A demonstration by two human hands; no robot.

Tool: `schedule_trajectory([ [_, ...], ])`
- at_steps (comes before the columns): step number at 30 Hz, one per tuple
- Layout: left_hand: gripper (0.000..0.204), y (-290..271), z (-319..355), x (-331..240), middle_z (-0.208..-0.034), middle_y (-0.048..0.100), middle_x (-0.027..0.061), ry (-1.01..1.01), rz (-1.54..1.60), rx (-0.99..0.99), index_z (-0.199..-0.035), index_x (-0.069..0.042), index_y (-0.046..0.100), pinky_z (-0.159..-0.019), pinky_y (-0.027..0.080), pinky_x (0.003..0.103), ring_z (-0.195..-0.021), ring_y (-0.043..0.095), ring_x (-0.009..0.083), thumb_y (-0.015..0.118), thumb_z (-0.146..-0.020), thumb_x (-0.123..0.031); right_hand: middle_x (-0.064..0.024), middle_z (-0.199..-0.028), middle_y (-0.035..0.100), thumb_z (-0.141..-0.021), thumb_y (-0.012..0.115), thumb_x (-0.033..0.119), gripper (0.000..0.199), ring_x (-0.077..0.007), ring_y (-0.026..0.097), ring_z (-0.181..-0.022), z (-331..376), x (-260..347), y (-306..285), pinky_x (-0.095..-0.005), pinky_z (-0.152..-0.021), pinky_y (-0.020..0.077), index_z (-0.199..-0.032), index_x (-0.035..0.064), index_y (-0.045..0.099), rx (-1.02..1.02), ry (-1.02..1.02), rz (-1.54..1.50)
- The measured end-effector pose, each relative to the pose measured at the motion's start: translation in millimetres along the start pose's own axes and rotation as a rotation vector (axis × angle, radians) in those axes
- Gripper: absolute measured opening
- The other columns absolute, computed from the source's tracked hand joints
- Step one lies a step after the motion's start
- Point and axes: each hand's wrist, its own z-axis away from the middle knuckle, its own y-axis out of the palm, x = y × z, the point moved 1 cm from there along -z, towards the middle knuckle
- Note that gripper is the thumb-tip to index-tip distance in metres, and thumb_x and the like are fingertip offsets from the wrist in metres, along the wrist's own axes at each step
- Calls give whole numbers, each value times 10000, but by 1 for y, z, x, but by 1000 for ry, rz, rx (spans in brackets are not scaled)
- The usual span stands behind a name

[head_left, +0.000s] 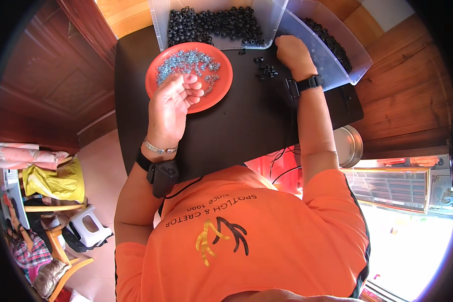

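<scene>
A round orange-red plate (pixel 225 80) sits on the dark table, holding many small silvery metal pieces (pixel 181 63) that look like short coils. Over the plate's lower left part is my left hand (pixel 172 103), turned palm up with its fingers curled in. Whatever lies in those fingers is too small to make out. My right hand (pixel 294 54) is closed at the far right of the table, beside a few loose small black plastic pieces (pixel 268 71). Its fingertips are hidden from view, and so is anything they grip.
A clear plastic bin (pixel 221 46) of small black hollow pieces (pixel 211 25) stands behind the plate. Another clear bin (pixel 314 55) with similar black pieces stands at the right, close to my right hand. The dark table (pixel 236 131) ends near my body. A round metal tin (pixel 351 146) is beyond its right edge.
</scene>
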Motion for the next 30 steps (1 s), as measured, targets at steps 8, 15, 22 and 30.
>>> schedule_trajectory([
  [8, 235, -1, 1, 0, -886, 620, 75, -4, -9, 3, -953, -31, 578, -759, 449, 288, -818, 597, 171, 482, -930, -245, -184, -869, 662, -789, 559, 58, 125, -298, 642, -877, -5, 29, -26, -375, -764, 508, -866, -8, 634, 64, -114, -226],
  [15, 247, -2, 0, 5, -881, 623, 57, -8, -58, 36, -979, -36, 592, -722, 450, 261, -789, 589, 143, 490, -918, -253, -84, -1056, 639, -827, 617, -64, 313, -148, 594, -1000, 13, 122, -50, -290, -882, 489, -1122, 36, 583, 300, -393, -1710],
  [22, 178, 3, 2, 4, -857, 608, 34, 13, -85, 45, -915, -78, 553, -713, 449, 252, -772, 581, 128, 493, -922, -245, -37, -1067, 637, -767, 671, -69, 401, -129, 607, -909, 37, 152, -64, -277, -821, 510, -1139, 67, 610, 98, -533, -1475],
  [30, 178, 0, -1, 2, -894, 598, 46, 49, 66, 111, -977, -45, 559, -750, 445, 266, -815, 572, 141, 469, -936, -193, -59, -1075, 631, -730, 719, -30, 381, -157, 621, -908, 40, 157, -71, -282, -769, 529, -1087, 65, 629, -43, -537, -1293],
])
